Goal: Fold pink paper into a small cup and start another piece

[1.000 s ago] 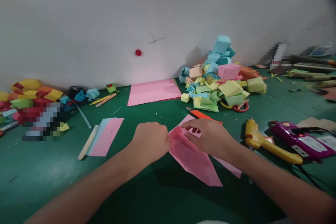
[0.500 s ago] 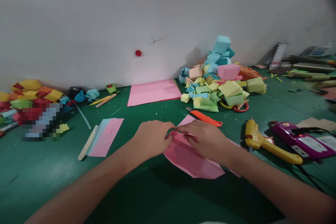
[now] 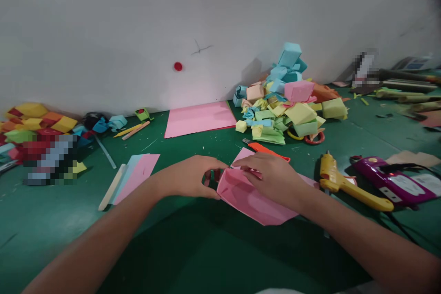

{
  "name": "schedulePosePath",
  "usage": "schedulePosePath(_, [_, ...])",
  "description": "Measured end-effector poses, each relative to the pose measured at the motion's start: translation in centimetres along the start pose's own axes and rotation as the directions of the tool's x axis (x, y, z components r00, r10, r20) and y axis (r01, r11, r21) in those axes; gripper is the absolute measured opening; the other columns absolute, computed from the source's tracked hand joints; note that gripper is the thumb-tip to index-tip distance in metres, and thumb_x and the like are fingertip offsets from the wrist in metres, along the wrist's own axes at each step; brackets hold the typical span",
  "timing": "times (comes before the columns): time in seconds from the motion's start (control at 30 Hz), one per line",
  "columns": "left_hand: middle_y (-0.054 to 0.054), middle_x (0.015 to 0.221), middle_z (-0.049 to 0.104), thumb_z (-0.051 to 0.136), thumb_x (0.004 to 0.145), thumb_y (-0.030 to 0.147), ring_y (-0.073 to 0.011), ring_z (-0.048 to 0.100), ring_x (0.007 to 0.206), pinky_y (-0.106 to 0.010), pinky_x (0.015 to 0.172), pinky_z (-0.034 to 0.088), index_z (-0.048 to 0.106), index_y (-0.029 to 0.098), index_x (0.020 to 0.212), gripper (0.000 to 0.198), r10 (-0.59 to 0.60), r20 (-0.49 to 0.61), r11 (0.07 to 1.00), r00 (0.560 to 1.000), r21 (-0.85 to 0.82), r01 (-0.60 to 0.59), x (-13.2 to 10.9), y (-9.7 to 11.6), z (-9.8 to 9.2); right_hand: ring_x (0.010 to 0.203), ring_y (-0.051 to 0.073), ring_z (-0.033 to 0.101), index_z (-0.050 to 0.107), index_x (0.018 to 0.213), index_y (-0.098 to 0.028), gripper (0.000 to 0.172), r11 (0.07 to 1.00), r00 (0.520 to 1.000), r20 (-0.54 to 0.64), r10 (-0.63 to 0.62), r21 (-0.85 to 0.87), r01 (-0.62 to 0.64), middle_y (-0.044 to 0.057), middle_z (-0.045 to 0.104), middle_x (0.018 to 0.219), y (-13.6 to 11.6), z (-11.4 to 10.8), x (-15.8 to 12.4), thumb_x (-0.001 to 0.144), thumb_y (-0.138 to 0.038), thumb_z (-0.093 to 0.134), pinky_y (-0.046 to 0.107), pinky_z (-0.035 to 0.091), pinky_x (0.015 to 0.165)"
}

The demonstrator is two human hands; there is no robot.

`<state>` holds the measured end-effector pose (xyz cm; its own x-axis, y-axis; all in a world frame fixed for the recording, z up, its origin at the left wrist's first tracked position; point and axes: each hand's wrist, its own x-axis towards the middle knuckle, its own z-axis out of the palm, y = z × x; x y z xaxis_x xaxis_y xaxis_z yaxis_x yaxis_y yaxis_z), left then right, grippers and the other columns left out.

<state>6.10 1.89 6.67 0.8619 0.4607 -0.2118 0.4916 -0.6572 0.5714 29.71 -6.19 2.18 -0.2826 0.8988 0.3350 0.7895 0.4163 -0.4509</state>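
Note:
A piece of pink paper (image 3: 258, 204), folded up at its sides into a shallow open shape, is held above the green table in front of me. My left hand (image 3: 193, 177) curves round its left end, thumb below and fingers above, pinching the edge. My right hand (image 3: 272, 177) grips the far side of the paper, its fingertips at the upper fold. Beneath and behind the folded piece lies another pink sheet (image 3: 241, 155), mostly covered by my right hand. An orange utility knife (image 3: 268, 150) rests just beyond my right hand.
To the right lie a yellow glue gun (image 3: 351, 186) and a purple device (image 3: 389, 183) with a cable. A heap of folded paper boxes (image 3: 292, 101) stands by the white partition (image 3: 120, 46). Pink sheets (image 3: 201, 119) lie at the back; paper strips (image 3: 138, 177) and a wooden stick (image 3: 113, 187) lie left.
My left hand has shifted left and opened round the end of the pink paper, whose left end now stands up. My right hand has moved slightly, still on the paper. The view tilted a little.

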Motion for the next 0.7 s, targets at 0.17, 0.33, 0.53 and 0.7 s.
schedulePosePath(0.17, [-0.002, 0.102, 0.068, 0.077, 0.079, 0.045, -0.0153, 0.061, 0.077, -0.023, 0.065, 0.043, 0.068, 0.027, 0.125, 0.051, 0.052, -0.036, 0.996, 0.998, 0.078, -0.049, 0.0, -0.2, -0.1, 0.104, 0.021, 0.067, 0.071, 0.117, -0.025, 0.034, 0.997, 0.997, 0.017, -0.073, 0.002, 0.073, 0.0, 0.076, 0.112, -0.1, -0.1, -0.1, 0.09, -0.011, 0.053, 0.036, 0.052, 0.089])
schedulePosePath(0.33, [-0.002, 0.105, 0.066, 0.078, 0.079, 0.047, -0.0159, 0.062, 0.08, -0.023, 0.065, 0.045, 0.064, 0.027, 0.129, 0.055, 0.049, -0.043, 0.998, 0.998, 0.036, -0.048, 0.0, -0.5, 0.1, 0.103, 0.023, 0.066, 0.07, 0.115, -0.023, 0.031, 0.986, 0.986, 0.016, -0.165, 0.003, 0.165, 0.002, 0.076, 0.113, -0.5, -0.5, -0.2, 0.089, -0.012, 0.055, 0.037, 0.051, 0.09])
schedulePosePath(0.53, [-0.003, 0.101, 0.067, 0.078, 0.077, 0.048, -0.0175, 0.064, 0.078, -0.027, 0.066, 0.048, 0.059, 0.023, 0.127, 0.058, -0.062, -0.098, 0.996, 0.993, -0.066, 0.055, -0.4, 0.2, 0.7, 0.115, 0.027, 0.059, 0.069, 0.114, -0.02, 0.024, 0.964, 0.964, 0.013, -0.265, 0.004, 0.265, 0.009, 0.069, 0.122, -1.3, -1.3, -0.3, 0.093, -0.024, 0.058, 0.047, 0.045, 0.103])
schedulePosePath(0.7, [-0.001, 0.104, 0.067, 0.077, 0.079, 0.043, -0.0173, 0.064, 0.08, -0.027, 0.066, 0.048, 0.054, 0.025, 0.125, 0.054, -0.116, -0.096, 0.991, 0.989, -0.076, 0.109, -1.5, 1.0, 1.7, 0.122, 0.03, 0.052, 0.07, 0.113, -0.02, 0.025, 0.962, 0.956, 0.122, -0.265, -0.04, 0.271, 0.011, 0.064, 0.131, -1.9, -1.6, -0.5, 0.095, -0.03, 0.057, 0.053, 0.04, 0.109])
